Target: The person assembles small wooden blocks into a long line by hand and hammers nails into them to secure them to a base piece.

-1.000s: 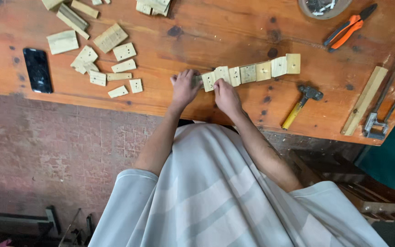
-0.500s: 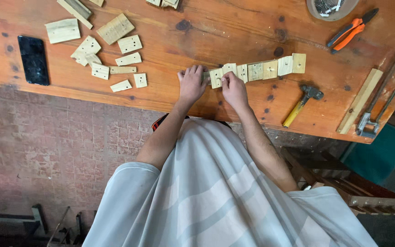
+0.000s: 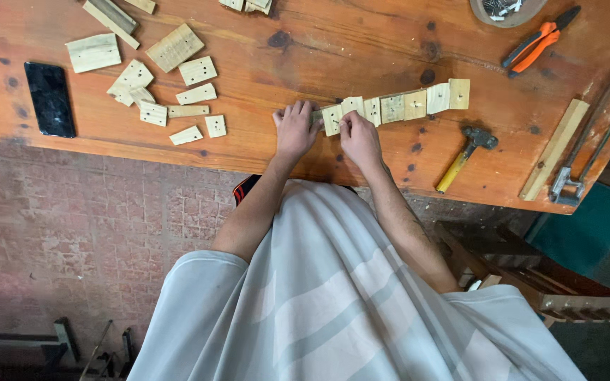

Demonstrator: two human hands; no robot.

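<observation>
The left hand (image 3: 295, 129) lies knuckles up on the worktop (image 3: 319, 49), fingers curled over the near end of a row of wooden blocks (image 3: 397, 106) and pressing it down. The right hand (image 3: 359, 137) sits just beside it, fingertips pinched on something small at the second block; what it is cannot be told. The row, about 7 pale squares edge to edge, runs lengthwise left to right, its far end tilted slightly away from the person. A yellow-handled hammer (image 3: 462, 158) lies just right of the hands, head towards the row. Loose wooden offcuts (image 3: 171, 92) lie scattered well left, beyond them a black phone (image 3: 49, 99). Orange pliers (image 3: 538, 41) rest at the far right.
</observation>
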